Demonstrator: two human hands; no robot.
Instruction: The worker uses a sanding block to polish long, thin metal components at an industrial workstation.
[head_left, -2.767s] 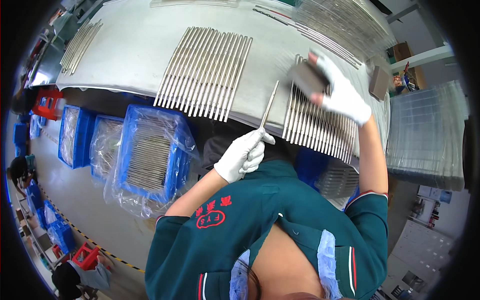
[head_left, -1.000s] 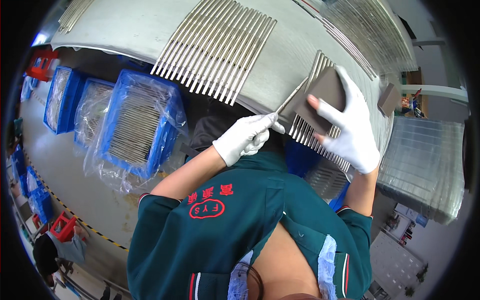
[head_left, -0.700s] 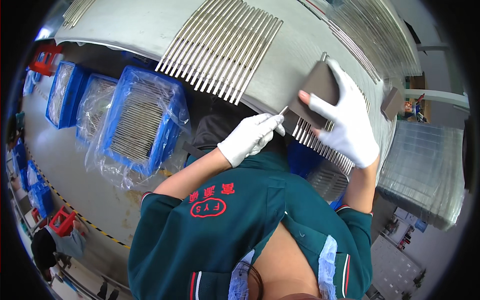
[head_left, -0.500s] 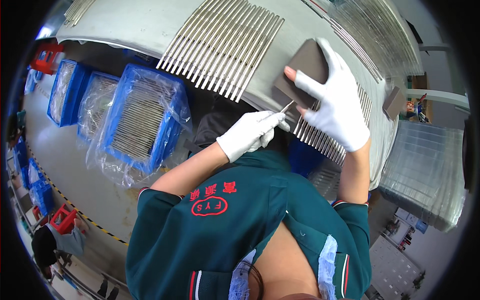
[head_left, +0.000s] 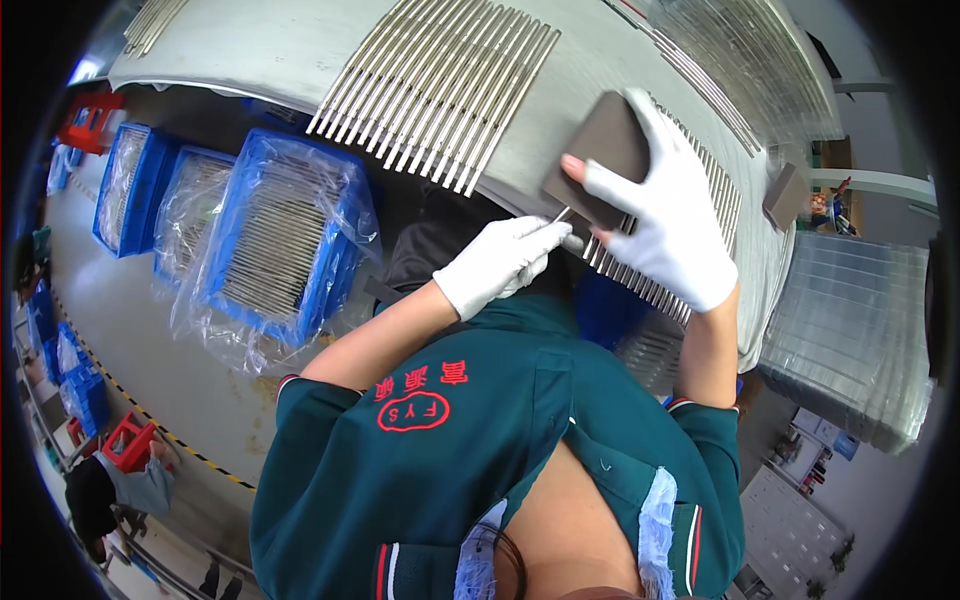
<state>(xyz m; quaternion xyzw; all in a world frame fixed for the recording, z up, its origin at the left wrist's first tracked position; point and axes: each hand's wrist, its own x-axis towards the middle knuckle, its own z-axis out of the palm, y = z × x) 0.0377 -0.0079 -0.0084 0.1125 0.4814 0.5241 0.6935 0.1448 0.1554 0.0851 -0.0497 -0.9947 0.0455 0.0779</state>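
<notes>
A brown abrasive block (head_left: 598,155) is pressed flat by the right hand (head_left: 668,215), white-gloved, fingers spread wide over the block's top w/ thumb hooked under its near edge; the bare fingertips show through the cut glove ends. The block lies on a row of thin metal rods (head_left: 690,240) laid side by side near the near edge of the grey worktable (head_left: 250,50), toward its right end.

A single thin metal rod (head_left: 561,214) is pinched by the left hand (head_left: 505,262), also white-gloved, fingers curled tight around it, thumb & forefinger closed at the tip; the rod's far end is seen just below the block, at the table's near edge. How much of the rod is inside the fist cannot be told.

A second batch of rods (head_left: 440,90) is fanned out in a row at the table's middle, well apart from the hands. A second brown block (head_left: 785,195) is set near the right edge. Below the near edge, on the floor, blue bins (head_left: 285,240) lined w/ clear plastic & filled w/ rods are stood in a line. A stack of clear trays (head_left: 860,340) is seen beyond the table's right end.
</notes>
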